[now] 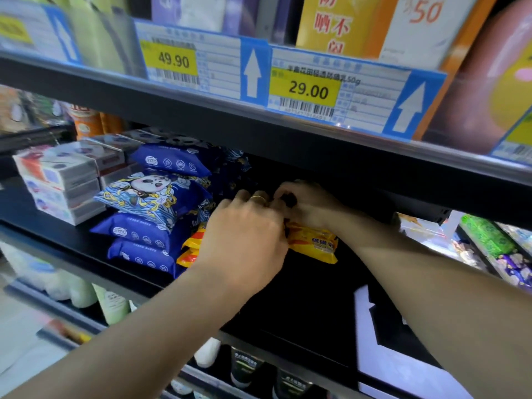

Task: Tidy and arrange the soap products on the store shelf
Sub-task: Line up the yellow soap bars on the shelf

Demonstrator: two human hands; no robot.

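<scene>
While both hands work at mid-frame, the yellow soap packs (313, 244) lie on the black shelf (302, 298), a stack partly hidden under the left hand (244, 240), with one pack's right end showing just right of it. That hand's fingers curl down over the packs, gripping them. The right hand (305, 205) reaches in just behind, fingers bent at the packs' rear edge; whether it holds anything cannot be told. Touching the yellow stack on the left sits a pile of blue soap packs (149, 214), and further left stacked white boxes (60, 182). Bare shelf lies open to the lower right of the packs, up to the front edge. Overhead, the upper shelf's rail with price tags (308, 90) hangs close above the hands.
</scene>
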